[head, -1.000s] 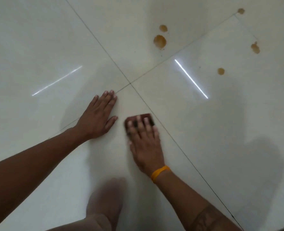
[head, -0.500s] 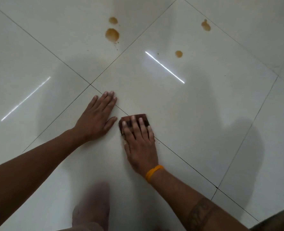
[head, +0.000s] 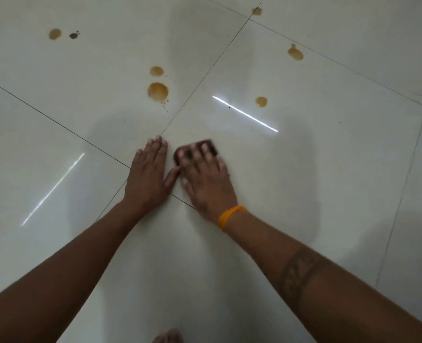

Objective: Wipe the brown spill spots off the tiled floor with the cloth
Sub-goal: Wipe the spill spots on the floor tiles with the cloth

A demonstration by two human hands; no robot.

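Observation:
My right hand (head: 206, 180) presses flat on a small dark maroon cloth (head: 211, 146), of which only the far edge shows past my blurred fingers. My left hand (head: 148, 173) lies flat and open on the white tiled floor (head: 328, 169) just left of it, thumb nearly touching my right hand. Brown spill spots lie beyond both hands: a large spot (head: 158, 91) with a smaller spot (head: 156, 71) above it, a round spot (head: 261, 102) to the right, and a smeared spot (head: 295, 53) farther off.
More spots sit at the far left (head: 55, 33), beside a dark speck (head: 73, 35), and on a grout line at the top (head: 256, 11). Dark grout lines cross under my hands. My foot (head: 167, 336) shows at the bottom edge.
My right hand has slid the cloth forward and is blurred with motion. The view has shifted, so more spots at the far left now show. My left hand stays flat.

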